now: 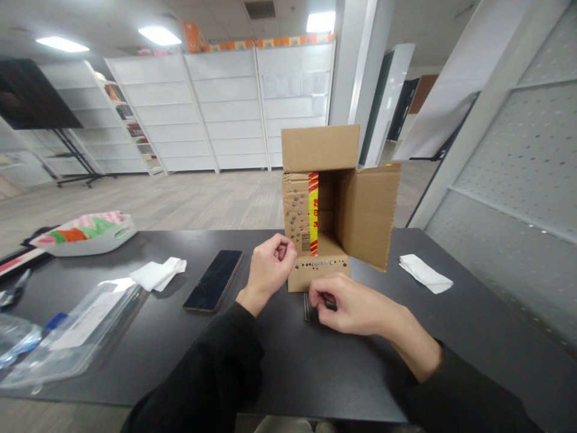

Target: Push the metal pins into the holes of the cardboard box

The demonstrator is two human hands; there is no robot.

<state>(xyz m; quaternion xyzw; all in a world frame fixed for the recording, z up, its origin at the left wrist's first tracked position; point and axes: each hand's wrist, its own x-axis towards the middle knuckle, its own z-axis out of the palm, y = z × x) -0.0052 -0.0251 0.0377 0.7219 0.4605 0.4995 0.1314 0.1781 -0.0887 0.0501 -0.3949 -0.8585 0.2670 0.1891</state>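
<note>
An open cardboard box [342, 204] stands on its side on the dark table, its opening toward me and its flaps folded out. Grey screw-like heads dot its left flap [295, 210]. The bottom flap [297, 281] carries a row of holes and grey heads. My left hand [269, 264] is closed in a pinch beside the lower edge of the left flap; whatever it holds is hidden. With fingers curled together, my right hand [349, 302] is just in front of the bottom flap, its fingertips next to thin metal rods [306, 308] lying on the table. I cannot make out anything in it.
Left of my left hand lie a black phone [213, 281], a crumpled tissue [159, 273] and a clear plastic pouch [83, 328]. A white basket [92, 234] with cloth sits at the far left. Another folded tissue [424, 273] lies at the right.
</note>
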